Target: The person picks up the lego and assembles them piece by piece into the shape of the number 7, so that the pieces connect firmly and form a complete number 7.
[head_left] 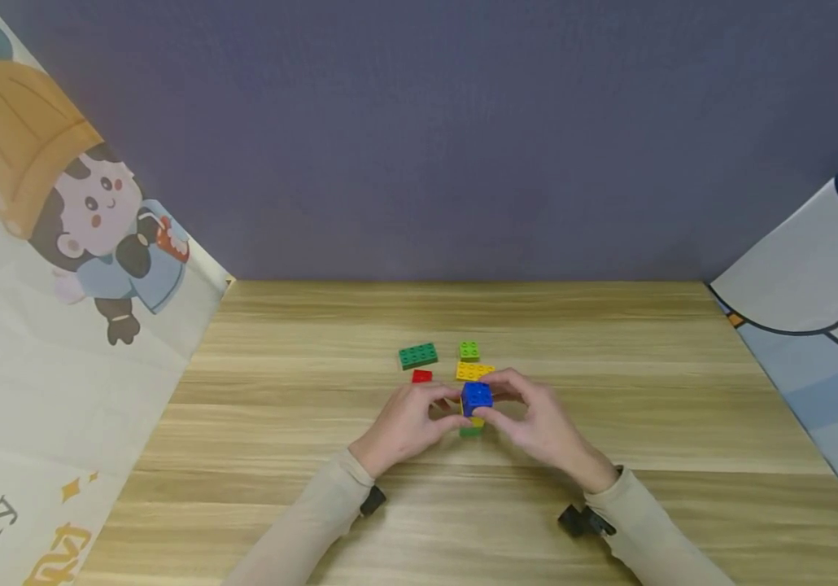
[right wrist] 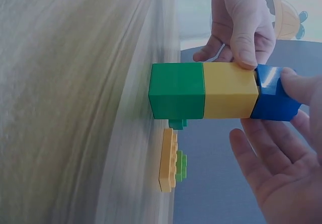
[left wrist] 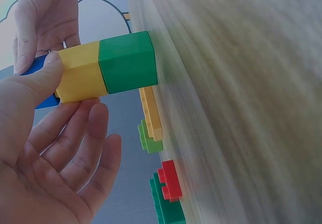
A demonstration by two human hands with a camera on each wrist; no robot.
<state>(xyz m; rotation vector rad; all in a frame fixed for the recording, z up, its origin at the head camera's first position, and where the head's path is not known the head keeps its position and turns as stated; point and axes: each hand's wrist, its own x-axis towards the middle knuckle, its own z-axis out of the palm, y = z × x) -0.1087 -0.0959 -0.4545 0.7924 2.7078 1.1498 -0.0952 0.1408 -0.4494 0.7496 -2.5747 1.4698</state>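
A small tower of building bricks stands upright on the wooden table. Its bottom is a green brick (right wrist: 177,91), a yellow brick (right wrist: 230,90) sits on that, and a blue brick (head_left: 477,396) is at the top. In the right wrist view a thin gap shows between blue and yellow, and the blue one looks slightly tilted. My left hand (head_left: 408,423) pinches the yellow brick near its upper edge with thumb and fingers. From the other side my right hand (head_left: 539,419) pinches the blue brick, its lower fingers extended.
Beyond the tower lie a flat yellow brick (head_left: 470,372), a lime green brick (head_left: 469,351), a dark green brick (head_left: 418,356) and a red brick (head_left: 422,376). A dark panel (head_left: 463,146) rises behind the table, with printed side walls left and right.
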